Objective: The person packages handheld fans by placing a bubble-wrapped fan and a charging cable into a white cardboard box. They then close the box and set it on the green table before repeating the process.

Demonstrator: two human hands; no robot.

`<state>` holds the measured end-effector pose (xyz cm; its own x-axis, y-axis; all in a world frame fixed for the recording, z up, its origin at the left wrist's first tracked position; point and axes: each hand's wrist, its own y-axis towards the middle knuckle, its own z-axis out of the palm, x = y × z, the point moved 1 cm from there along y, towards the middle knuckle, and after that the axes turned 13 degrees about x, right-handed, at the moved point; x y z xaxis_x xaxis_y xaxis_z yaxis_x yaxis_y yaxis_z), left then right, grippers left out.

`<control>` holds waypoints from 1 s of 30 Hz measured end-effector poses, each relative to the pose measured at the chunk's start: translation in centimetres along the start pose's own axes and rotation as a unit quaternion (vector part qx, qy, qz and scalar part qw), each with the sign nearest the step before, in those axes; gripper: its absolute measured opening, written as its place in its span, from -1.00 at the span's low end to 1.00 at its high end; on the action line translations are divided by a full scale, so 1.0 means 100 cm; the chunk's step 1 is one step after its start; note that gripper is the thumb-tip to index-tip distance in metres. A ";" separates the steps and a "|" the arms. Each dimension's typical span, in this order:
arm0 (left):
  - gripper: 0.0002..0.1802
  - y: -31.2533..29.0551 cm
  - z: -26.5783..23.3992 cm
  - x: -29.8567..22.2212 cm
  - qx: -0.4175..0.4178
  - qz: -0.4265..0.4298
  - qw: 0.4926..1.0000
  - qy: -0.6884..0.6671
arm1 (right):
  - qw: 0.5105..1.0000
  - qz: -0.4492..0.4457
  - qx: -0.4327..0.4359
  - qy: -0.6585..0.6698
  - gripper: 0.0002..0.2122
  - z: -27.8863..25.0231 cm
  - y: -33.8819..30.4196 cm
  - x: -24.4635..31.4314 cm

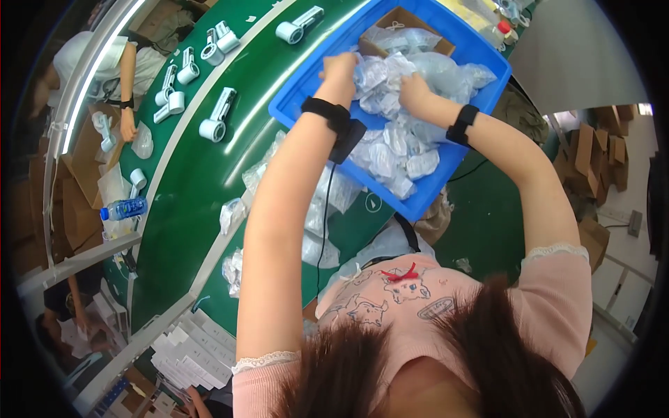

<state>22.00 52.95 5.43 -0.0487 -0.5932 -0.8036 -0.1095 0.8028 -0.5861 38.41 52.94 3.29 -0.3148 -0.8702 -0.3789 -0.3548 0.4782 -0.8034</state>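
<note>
Long green work surface extends left of bin. Rectangular blue plastic bin holds heap of crumpled whitish plastic packets, mostly mid-bin and toward near end. Open brown cardboard carton at bin's far end, clear plastic bag in it. Left hand over bin's left part, right hand inside bin near middle; both at packets, fingers bent, fingertips hidden: cannot tell whether pinching. Pale blue handheld devices lie left of bin.
</note>
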 end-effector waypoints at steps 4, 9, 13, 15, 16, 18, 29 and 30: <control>-0.32 0.050 0.012 0.051 -0.018 -0.110 0.993 0.024 | 0.974 -0.009 0.088 0.211 -0.50 -0.021 -0.007 -0.028; -0.28 0.072 0.021 0.105 -0.152 -0.153 0.974 0.064 | 0.834 0.146 -0.127 0.517 -0.51 -0.042 0.036 0.015; -0.27 0.057 0.070 0.059 -0.079 -0.207 0.975 0.026 | 0.767 0.221 -0.137 0.586 -0.43 0.003 0.069 0.021; -0.27 0.081 0.055 0.091 -0.030 -0.184 0.982 -0.003 | 0.733 0.205 -0.168 0.627 -0.41 -0.010 0.076 0.039; -0.27 0.098 0.045 0.113 0.026 -0.158 0.987 -0.033 | 0.663 0.177 -0.200 0.699 -0.41 -0.017 0.076 0.051; -0.27 0.130 0.034 0.145 0.091 -0.138 0.984 -0.061 | 0.500 0.131 -0.241 0.821 -0.40 -0.013 0.073 0.071; -0.45 0.124 -0.003 0.154 0.042 -0.121 0.991 0.041 | 0.993 -0.009 -0.112 0.024 -0.58 0.026 -0.040 -0.004; -0.45 0.113 -0.004 0.149 0.039 -0.122 0.991 0.040 | 0.994 -0.021 -0.109 0.019 -0.65 0.018 -0.038 -0.004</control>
<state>19.60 53.18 -13.10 -0.1101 -0.7708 -0.6274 -0.0506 0.6348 -0.7710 41.44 51.29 5.65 -0.3277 -0.8865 -0.3267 -0.5488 0.4601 -0.6980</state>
